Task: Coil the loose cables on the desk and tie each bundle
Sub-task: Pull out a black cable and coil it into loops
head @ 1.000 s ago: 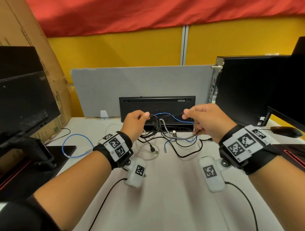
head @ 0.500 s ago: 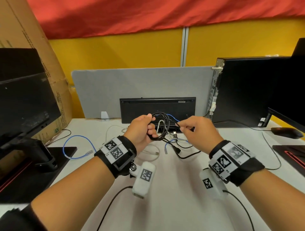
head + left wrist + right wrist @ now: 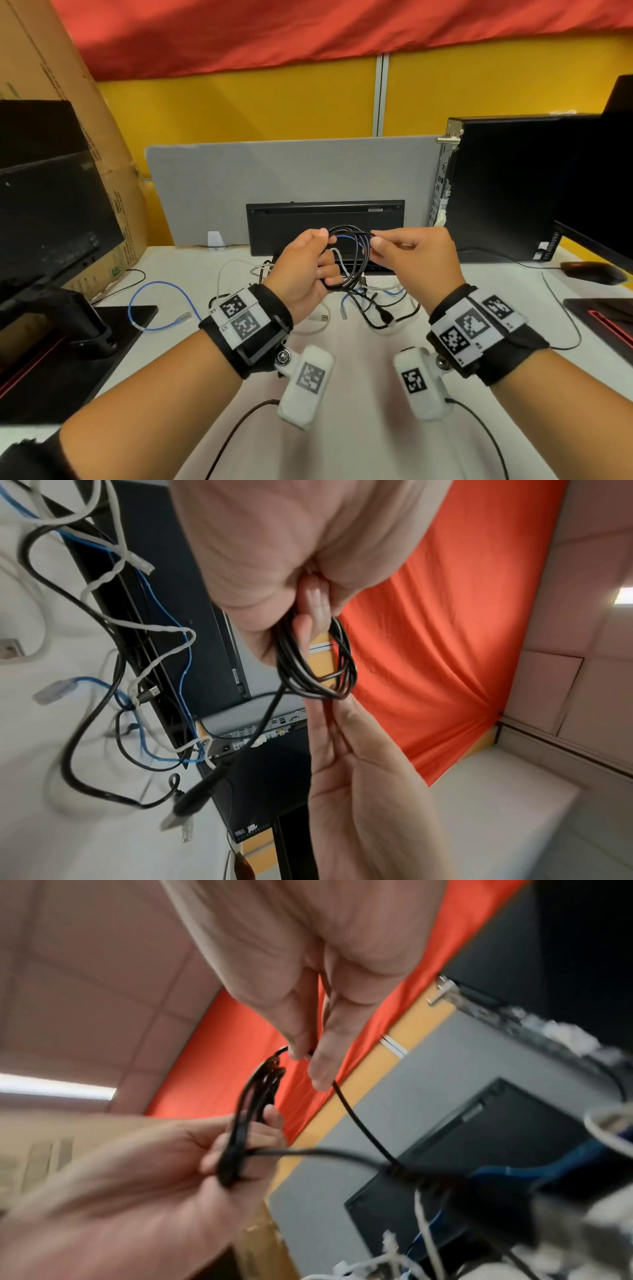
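A thin black cable [image 3: 346,255] was wound into several round loops and held upright above the white table [image 3: 342,411]. Its free tail hung down to a black plug with a metal tip [image 3: 185,808]. Beneath it on the table lay a loose tangle of blue cable [image 3: 359,294], white cable [image 3: 239,267] and more black cable. Another blue cable [image 3: 154,305] curved apart to the left.

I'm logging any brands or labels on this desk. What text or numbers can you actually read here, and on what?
No text here can be read.
Cardboard box: printed lines and a green mark, too blurred.
Keyboard: a small label on its back edge, too small.
Computer tower: white stickers, too small.
Wristbands: black-and-white square code patterns only, no words.
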